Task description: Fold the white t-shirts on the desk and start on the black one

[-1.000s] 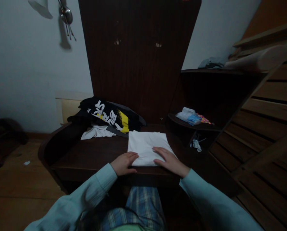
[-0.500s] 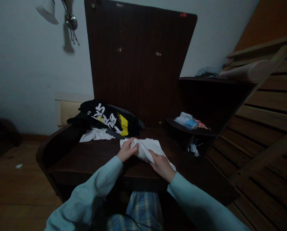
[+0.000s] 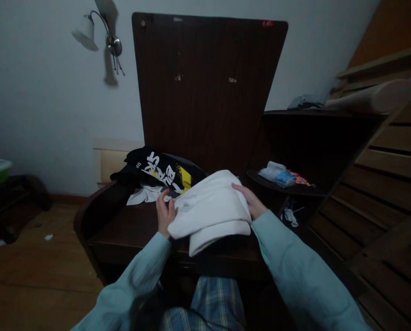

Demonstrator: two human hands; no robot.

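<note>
A folded white garment [image 3: 210, 209] is lifted off the dark wooden table [image 3: 129, 230], its lower fold hanging toward me. My left hand [image 3: 164, 214] grips its left edge, fingers curled against the cloth. My right hand [image 3: 248, 201] holds the right side, fingers wrapped over the top. Both sleeves are pale blue. Behind the garment lies a black shirt with white and yellow print [image 3: 160, 171] on top of a crumpled white cloth [image 3: 143, 195].
A tall dark board [image 3: 208, 87] stands at the table's back. A dark shelf unit [image 3: 312, 142] on the right holds a plastic packet [image 3: 276, 172]. Wooden slats [image 3: 391, 193] slope at far right. A wall lamp [image 3: 101, 37] hangs upper left.
The white garment lay flat under both hands, was gathered up, and is now lifted off the table between both hands. The view has shifted slightly upward.
</note>
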